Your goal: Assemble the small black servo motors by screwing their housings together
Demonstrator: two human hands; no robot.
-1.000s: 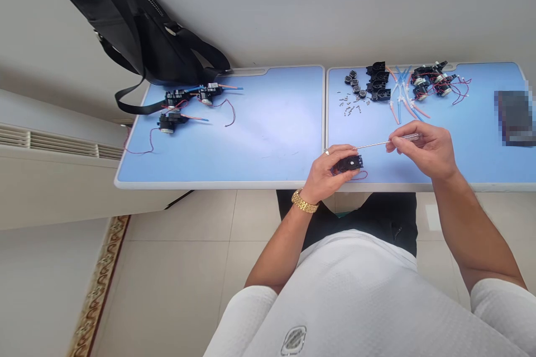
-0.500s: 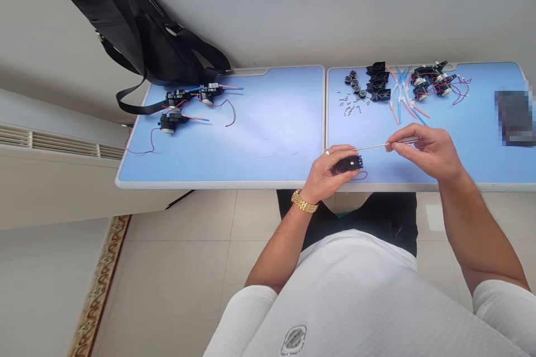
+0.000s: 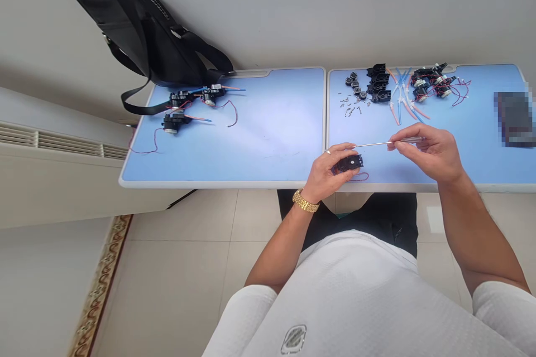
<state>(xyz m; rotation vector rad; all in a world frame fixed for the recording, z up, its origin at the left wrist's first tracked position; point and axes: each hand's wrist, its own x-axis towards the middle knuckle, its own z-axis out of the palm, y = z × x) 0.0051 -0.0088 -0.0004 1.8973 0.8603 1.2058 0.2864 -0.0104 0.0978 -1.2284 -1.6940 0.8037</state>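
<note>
black housing (image 3: 350,163) partly hidden by left hand (image 3: 323,174), blurred dark object (image 3: 514,119)

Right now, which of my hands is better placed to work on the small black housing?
Probably the right hand. It holds the thin screwdriver, with the shaft pointing toward the black housing. The left hand is gripping that housing, so it is occupied.

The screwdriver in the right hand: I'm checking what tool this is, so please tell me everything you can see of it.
It is a slim screwdriver with a long, thin metal shaft and a clear-looking, translucent handle. It lies nearly level, pinched near the handle by the thumb and fingers of the right hand. The shaft points left, and its tip ends just above the black plastic housing in the left hand, seemingly apart from it. The tip's shape is too small to tell.
</note>
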